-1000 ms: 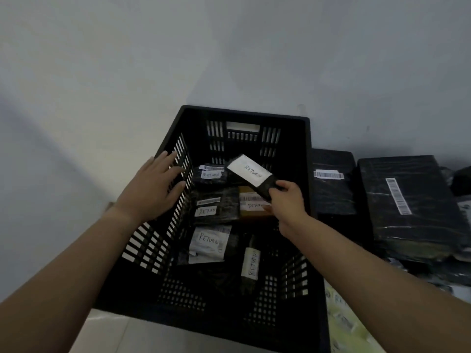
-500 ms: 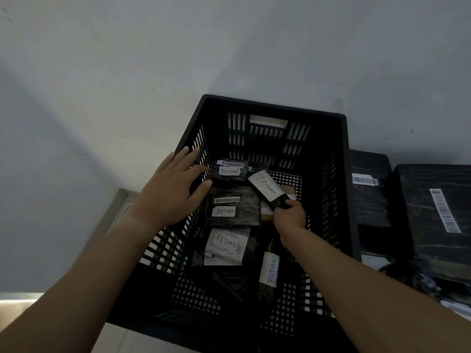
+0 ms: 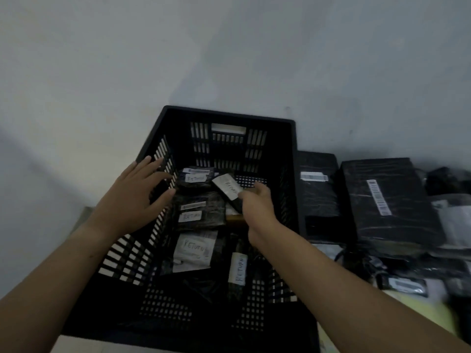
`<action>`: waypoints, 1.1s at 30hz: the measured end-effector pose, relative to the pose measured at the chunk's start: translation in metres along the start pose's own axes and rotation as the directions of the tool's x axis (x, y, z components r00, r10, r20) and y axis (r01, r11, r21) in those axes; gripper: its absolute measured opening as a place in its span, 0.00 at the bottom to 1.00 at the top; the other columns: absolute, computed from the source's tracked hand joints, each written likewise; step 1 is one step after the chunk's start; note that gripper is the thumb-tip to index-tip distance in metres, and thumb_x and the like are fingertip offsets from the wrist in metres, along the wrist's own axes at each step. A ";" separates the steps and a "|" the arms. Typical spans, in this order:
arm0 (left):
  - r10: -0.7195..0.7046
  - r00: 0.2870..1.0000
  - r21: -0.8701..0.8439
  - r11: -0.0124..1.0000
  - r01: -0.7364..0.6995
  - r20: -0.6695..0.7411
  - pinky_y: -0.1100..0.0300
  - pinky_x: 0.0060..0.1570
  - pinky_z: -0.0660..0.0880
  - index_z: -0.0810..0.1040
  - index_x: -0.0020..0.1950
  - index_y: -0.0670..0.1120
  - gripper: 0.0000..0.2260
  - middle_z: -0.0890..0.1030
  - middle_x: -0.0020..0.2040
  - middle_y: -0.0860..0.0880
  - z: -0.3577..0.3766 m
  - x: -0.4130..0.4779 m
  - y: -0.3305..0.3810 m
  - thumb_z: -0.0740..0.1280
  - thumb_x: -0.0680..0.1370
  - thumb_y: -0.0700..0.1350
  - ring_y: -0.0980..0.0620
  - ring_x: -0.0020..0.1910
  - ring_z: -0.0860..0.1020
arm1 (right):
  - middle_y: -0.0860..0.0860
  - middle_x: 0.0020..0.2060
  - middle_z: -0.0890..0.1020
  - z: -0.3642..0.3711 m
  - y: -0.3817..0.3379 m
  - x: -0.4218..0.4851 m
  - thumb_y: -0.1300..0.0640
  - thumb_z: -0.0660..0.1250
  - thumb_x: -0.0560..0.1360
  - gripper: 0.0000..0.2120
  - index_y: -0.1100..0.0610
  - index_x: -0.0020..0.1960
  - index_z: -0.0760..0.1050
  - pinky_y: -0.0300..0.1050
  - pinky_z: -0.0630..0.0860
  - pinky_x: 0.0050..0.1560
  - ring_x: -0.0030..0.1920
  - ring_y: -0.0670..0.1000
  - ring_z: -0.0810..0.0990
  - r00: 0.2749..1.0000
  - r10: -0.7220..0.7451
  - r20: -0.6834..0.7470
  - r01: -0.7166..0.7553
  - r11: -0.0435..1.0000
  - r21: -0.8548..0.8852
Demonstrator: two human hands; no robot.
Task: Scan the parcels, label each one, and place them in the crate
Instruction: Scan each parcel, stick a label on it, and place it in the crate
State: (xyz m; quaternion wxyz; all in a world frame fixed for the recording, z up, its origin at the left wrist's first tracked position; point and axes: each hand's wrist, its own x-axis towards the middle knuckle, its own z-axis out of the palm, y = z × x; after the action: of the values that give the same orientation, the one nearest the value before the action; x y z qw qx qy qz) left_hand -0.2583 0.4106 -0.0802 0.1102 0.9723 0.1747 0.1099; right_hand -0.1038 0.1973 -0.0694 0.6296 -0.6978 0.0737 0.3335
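Small black wrapped parcel: seemed light, soft, slippery.
Right grip: I pinched its near end.
Left grip: spread open over black slatted plastic crate.

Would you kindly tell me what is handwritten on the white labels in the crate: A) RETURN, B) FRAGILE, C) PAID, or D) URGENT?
A: the white label on the parcel that the right hand holds reads RETURN, as do those lying in the crate.

My right hand pinches a small black plastic-wrapped parcel, white RETURN label up, tilted inside the black slotted plastic crate over other labelled black parcels.
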 end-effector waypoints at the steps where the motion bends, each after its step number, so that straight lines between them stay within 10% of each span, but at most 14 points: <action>1: 0.004 1.000 -0.005 1.000 -0.004 0.000 0.47 0.79 0.54 0.80 0.66 0.47 0.29 0.71 0.76 0.46 0.000 0.000 0.006 0.53 0.79 0.64 0.45 0.79 0.62 | 0.44 0.51 0.74 -0.011 -0.007 -0.010 0.61 0.61 0.81 0.24 0.48 0.74 0.61 0.40 0.77 0.41 0.47 0.47 0.77 0.998 -0.033 0.044 0.033 0.999 0.011; 6: 0.058 0.997 -0.213 0.976 -0.044 0.059 0.49 0.79 0.52 0.76 0.70 0.50 0.25 0.70 0.76 0.52 0.012 -0.006 0.098 0.54 0.82 0.63 0.49 0.80 0.61 | 0.41 0.64 0.71 -0.088 -0.017 -0.048 0.61 0.63 0.81 0.21 0.45 0.71 0.65 0.47 0.75 0.65 0.65 0.46 0.74 0.969 -0.230 0.094 0.226 0.973 0.056; 15: 0.069 0.983 -0.558 0.829 0.039 0.170 0.59 0.77 0.55 0.69 0.73 0.61 0.24 0.54 0.80 0.65 0.048 -0.009 0.275 0.58 0.78 0.64 0.63 0.79 0.52 | 0.41 0.65 0.76 -0.269 0.019 -0.081 0.58 0.63 0.82 0.20 0.43 0.71 0.67 0.47 0.76 0.62 0.61 0.40 0.79 0.931 -0.362 -0.045 0.359 0.931 -0.070; 19: -0.010 0.968 -0.442 0.888 0.124 0.251 0.45 0.78 0.54 0.64 0.76 0.61 0.23 0.40 0.82 0.62 0.060 0.001 0.325 0.62 0.81 0.60 0.50 0.82 0.38 | 0.42 0.66 0.76 -0.346 0.036 -0.076 0.59 0.64 0.82 0.19 0.44 0.69 0.68 0.50 0.77 0.61 0.61 0.42 0.78 0.921 -0.340 -0.190 0.324 0.939 -0.114; 25: -0.048 0.994 -0.104 0.993 0.058 0.099 0.37 0.75 0.61 0.76 0.70 0.52 0.29 0.64 0.80 0.48 0.082 -0.007 0.341 0.56 0.77 0.68 0.36 0.81 0.51 | 0.50 0.63 0.73 -0.435 0.038 -0.050 0.57 0.67 0.79 0.24 0.48 0.71 0.63 0.49 0.71 0.55 0.58 0.48 0.75 0.799 -0.343 -0.494 0.308 0.939 -0.155; 33: -0.046 0.998 -0.014 0.999 0.046 0.035 0.38 0.77 0.58 0.81 0.62 0.46 0.27 0.78 0.69 0.47 0.092 -0.005 0.340 0.58 0.76 0.64 0.33 0.77 0.60 | 0.52 0.68 0.69 -0.483 0.031 0.014 0.48 0.76 0.71 0.40 0.51 0.75 0.58 0.50 0.74 0.63 0.63 0.52 0.74 0.840 -0.352 -0.412 0.285 0.934 -0.217</action>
State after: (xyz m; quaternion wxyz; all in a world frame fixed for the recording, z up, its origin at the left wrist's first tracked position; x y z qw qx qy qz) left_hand -0.1322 0.0818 -0.0825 0.1229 0.9689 0.1941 0.0917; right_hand 0.0712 -0.2524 -0.1101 0.5895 -0.8022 0.0734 0.0602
